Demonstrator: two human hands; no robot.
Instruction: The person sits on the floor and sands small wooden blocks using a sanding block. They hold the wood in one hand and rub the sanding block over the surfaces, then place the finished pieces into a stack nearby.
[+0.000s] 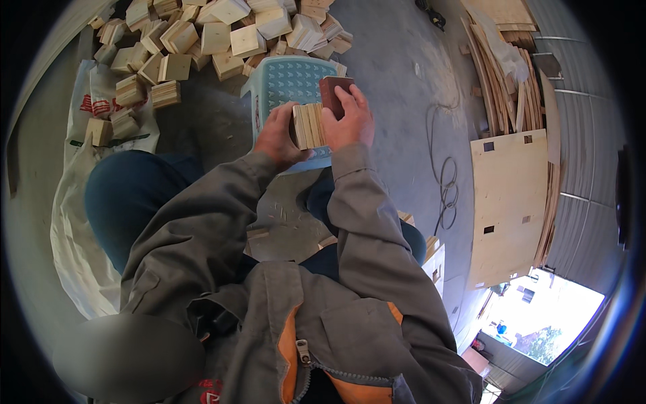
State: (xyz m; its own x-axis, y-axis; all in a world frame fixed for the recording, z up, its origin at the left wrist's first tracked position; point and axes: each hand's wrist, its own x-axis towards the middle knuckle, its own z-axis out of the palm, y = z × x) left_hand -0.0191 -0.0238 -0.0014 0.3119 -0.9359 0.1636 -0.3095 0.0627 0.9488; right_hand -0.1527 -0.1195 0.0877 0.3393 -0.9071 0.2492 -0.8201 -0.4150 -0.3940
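The left hand (277,137) gripped a layered wooden block (309,126) over the pale-blue stool (280,79), apparently to steady it against the right hand (352,122), whose fingers lay over a reddish-brown block (332,94) just beyond the wood. Both forearms (208,190) reached forward, converging, wrists near each other.

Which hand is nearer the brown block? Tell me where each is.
Right. The right hand is on the brown block; the left hand is farther left, against the wooden block.
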